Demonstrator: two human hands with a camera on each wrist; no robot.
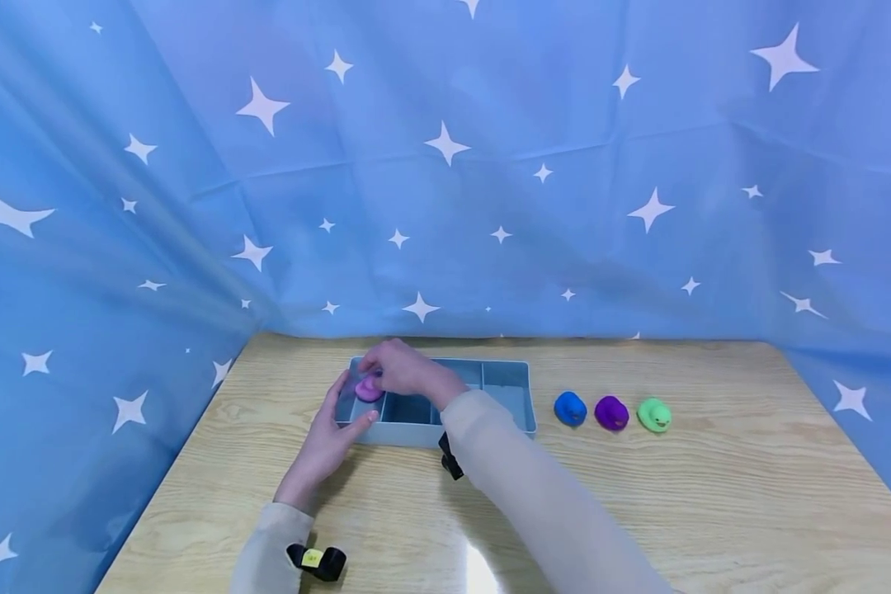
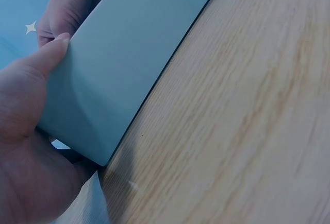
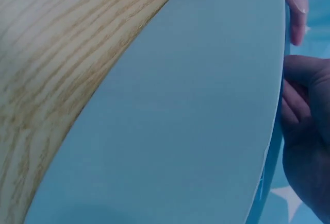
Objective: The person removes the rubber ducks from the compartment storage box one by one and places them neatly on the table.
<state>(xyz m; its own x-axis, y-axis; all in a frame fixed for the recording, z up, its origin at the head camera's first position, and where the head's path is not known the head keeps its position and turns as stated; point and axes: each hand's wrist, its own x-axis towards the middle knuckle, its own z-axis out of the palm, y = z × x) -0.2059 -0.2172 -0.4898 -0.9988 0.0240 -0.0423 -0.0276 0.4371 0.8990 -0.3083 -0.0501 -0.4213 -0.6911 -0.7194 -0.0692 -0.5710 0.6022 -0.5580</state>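
A grey-blue divided box (image 1: pixel 445 434) sits on the table. My left hand (image 1: pixel 328 445) grips its left end, with the thumb over the front rim and the fingers along the left side. In the left wrist view the thumb of the left hand (image 2: pixel 31 90) lies at the rim of the box (image 2: pixel 124 64). At the leftmost compartment my right hand (image 1: pixel 408 369) pinches a pink rubber duck (image 1: pixel 369 389). In the right wrist view the box wall (image 3: pixel 170 100) hides the fingertips of the right hand (image 3: pixel 309 116), and the duck is out of sight.
Right of the box, a blue duck (image 1: pixel 570 408), a purple duck (image 1: pixel 611 413) and a green duck (image 1: pixel 654 415) stand in a row on the wooden table (image 1: pixel 750 487). A blue star-patterned cloth (image 1: pixel 445 206) hangs behind the table and along its left side.
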